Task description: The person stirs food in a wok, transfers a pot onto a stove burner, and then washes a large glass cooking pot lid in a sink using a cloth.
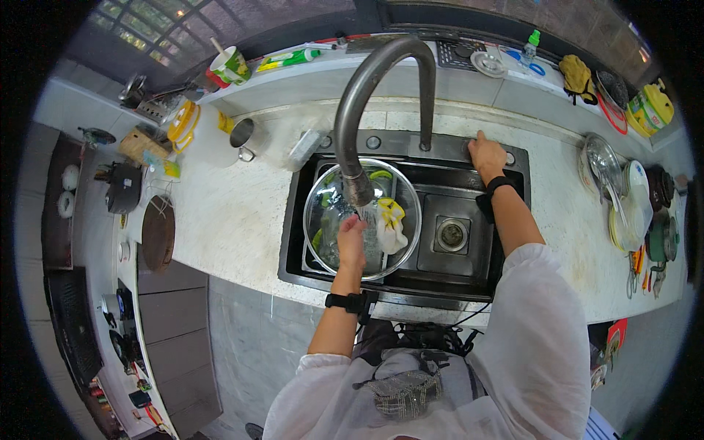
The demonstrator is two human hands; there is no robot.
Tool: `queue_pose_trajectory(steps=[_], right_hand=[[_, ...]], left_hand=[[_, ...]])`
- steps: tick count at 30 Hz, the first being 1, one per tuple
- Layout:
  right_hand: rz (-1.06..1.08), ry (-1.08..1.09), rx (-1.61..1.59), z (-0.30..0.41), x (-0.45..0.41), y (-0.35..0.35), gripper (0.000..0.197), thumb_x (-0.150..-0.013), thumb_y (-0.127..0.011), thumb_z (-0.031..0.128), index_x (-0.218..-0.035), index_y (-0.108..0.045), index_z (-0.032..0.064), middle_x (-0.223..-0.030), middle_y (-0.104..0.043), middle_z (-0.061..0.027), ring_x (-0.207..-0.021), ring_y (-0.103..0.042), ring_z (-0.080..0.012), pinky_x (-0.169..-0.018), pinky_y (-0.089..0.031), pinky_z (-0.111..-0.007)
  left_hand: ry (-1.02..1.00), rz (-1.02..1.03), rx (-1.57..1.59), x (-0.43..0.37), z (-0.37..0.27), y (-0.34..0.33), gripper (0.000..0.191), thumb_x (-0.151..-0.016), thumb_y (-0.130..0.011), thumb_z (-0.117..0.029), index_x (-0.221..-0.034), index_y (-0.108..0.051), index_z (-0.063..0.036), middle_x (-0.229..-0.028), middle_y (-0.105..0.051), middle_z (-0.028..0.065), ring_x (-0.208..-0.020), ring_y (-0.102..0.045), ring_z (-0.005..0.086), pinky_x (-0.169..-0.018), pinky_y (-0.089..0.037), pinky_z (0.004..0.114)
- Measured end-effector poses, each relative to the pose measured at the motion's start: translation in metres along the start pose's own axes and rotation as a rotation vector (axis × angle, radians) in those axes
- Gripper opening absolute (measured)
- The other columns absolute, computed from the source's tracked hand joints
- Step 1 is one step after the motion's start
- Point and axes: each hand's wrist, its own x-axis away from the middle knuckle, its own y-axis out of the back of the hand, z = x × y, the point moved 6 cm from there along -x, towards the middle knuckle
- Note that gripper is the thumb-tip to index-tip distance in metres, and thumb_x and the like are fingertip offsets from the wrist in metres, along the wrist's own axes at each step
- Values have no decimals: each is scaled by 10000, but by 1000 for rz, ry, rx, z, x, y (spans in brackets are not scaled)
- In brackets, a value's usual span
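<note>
My left hand (352, 242) is beneath the faucet (360, 190), over the left side of the sink, where water seems to run onto the fingertips. I see nothing in its slightly curled fingers. Around and below it is a round clear glass lid or bowl (407, 261) with a shiny rim; which one I cannot tell. Green vegetables (380, 175) show through the glass. Just right of the hand lies a white cloth-like piece (391, 239) with yellow trim. My right hand (487, 157) rests on the sink's rear ledge beside a round knob (510, 159); its palm side is hidden.
The black sink (429, 283) has a drain (452, 235) in its right side. A metal mug (245, 135) and large white jug (203, 137) stand at the back left. Right, bowls (599, 159) and stacked dishes (632, 220) crowd the counter. A toothpaste-like tube (289, 59) lies on the sill.
</note>
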Motion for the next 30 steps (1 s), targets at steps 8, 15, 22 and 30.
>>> queue_pose_trajectory(steps=[8, 15, 22, 30], right_hand=[[-3, -159, -101, 1, 6, 6, 332, -873, -457, 362, -1061, -516, 95, -886, -648, -182, -791, -627, -348, -648, -501, -449], [-320, 215, 89, 46, 55, 45, 378, -809, -582, 301, -1097, -492, 74, -965, -541, -164, -791, -583, -318, -609, -493, -444], [453, 637, -322, 153, 168, -24, 256, -796, -539, 223, -1014, -618, 115, -1006, -587, -175, -940, -575, -351, -783, -473, -434], [352, 653, -338, 165, 185, 4, 149, -770, -538, 149, -856, -581, 35, -733, -605, -187, -779, -596, -376, -668, -478, -443]], left_hand=[[-158, -111, -326, 18, -6, 37, 411, -680, -698, -123, -1048, -569, 6, -988, -577, 111, -917, -526, 190, -810, -413, 299], [-42, -14, -425, 40, -5, 53, 341, -702, -670, -110, -1025, -600, -27, -993, -603, 93, -944, -539, 193, -818, -397, 289], [-188, -5, -491, 34, 6, 61, 333, -658, -666, -164, -963, -629, -35, -770, -620, 87, -679, -572, 181, -630, -444, 296], [-168, 192, -547, 31, 6, 51, 320, -695, -678, -111, -990, -605, -9, -917, -619, 60, -837, -551, 149, -755, -427, 266]])
